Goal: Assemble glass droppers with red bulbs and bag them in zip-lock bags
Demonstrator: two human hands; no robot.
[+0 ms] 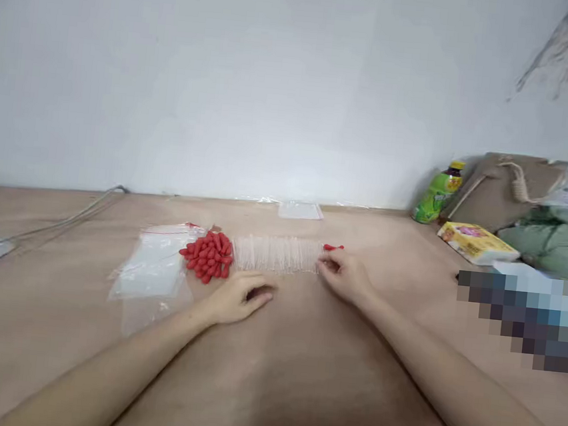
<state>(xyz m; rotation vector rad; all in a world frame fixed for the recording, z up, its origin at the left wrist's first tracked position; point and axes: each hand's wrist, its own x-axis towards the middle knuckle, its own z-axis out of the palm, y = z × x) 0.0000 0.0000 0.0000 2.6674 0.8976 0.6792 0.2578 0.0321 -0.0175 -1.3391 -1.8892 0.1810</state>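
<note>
A row of thin, clear sticks or tubes [277, 254] lies side by side across the middle of the table. Heaped at its left end are many small red bulb-shaped pieces [207, 256]. My right hand [345, 277] is at the row's right end, thumb and forefinger closed in a pinch at the last sticks; whatever is between the fingertips is too small to make out. Just beyond those fingers lies a single red piece [333, 247]. My left hand [242, 297] rests in front of the row, thumb and fingers apart, holding nothing.
Clear zip bags [155, 267] lie left of the red heap, and a cable [77, 216] runs at far left. Toward the right stand a green drink bottle [436, 195], a yellow tissue pack [476, 243], a brown bag [499, 193] and green cloth [557, 246]. A white wall [255, 90] rises behind.
</note>
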